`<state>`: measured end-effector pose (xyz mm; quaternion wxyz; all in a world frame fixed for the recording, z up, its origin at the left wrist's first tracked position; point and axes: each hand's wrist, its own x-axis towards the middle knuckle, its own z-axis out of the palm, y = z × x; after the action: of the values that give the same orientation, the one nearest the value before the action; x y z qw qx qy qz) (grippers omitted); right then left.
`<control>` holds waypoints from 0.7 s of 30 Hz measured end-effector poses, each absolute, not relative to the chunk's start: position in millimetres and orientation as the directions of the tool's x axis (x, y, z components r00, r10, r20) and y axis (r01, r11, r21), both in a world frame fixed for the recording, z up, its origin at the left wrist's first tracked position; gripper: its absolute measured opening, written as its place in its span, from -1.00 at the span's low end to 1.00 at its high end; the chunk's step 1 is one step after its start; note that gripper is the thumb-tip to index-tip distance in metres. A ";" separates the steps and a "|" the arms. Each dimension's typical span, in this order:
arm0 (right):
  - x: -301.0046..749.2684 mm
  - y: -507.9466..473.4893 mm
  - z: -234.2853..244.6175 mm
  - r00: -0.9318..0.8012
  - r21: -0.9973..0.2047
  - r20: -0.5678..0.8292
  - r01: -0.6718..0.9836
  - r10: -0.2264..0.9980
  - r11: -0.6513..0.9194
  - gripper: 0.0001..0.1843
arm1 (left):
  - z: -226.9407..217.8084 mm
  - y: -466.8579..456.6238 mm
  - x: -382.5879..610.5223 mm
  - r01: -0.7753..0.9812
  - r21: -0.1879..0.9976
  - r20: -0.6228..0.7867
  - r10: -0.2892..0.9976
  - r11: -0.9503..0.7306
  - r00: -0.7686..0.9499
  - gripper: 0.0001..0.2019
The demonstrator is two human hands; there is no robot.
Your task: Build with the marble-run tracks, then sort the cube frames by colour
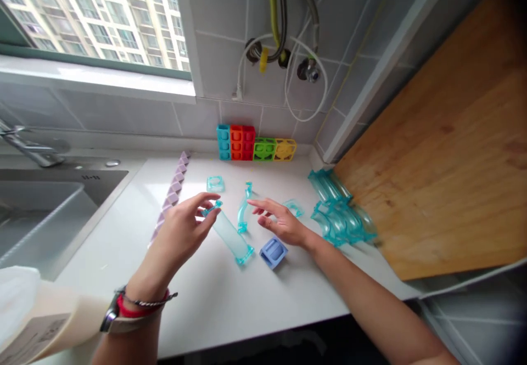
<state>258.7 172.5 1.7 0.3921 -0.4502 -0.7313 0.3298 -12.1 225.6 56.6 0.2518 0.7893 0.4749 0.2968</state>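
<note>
My left hand has its thumb and fingers around the upper end of a straight, see-through teal track piece, which slants down to the right over the white counter. Fingers apart and holding nothing, my right hand hovers just right of a curved teal track piece. A blue-violet cube block with an opening in its side sits below that hand. Behind the left hand lies a flat, square teal piece. Another clear teal piece is partly hidden behind my right hand.
Stacked blue, red, green and yellow blocks stand against the tiled wall. More teal track pieces are grouped beside a wooden board. A lilac zigzag strip lies near the sink. A cream container stands at lower left.
</note>
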 end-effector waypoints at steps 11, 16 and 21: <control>250.3 199.1 -2.7 -0.423 -0.787 0.185 0.477 0.887 0.392 -0.40 | 61.1 211.2 -0.6 0.254 0.788 0.502 0.824 -0.561 0.261 -0.64; 251.6 206.4 -8.9 -0.404 -0.782 0.211 0.476 0.890 0.402 -0.52 | 63.9 207.0 8.1 0.135 0.801 0.569 0.812 -0.583 0.132 -0.62; 256.4 210.1 -13.1 -0.354 -0.825 0.209 0.436 0.911 0.359 -0.46 | 67.3 205.7 11.6 0.057 0.806 0.583 0.807 -0.589 0.094 -0.64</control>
<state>256.4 210.1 -13.1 0.3467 -0.4503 -0.7479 0.3432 11.6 205.7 67.3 0.3179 0.6679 0.3234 0.5902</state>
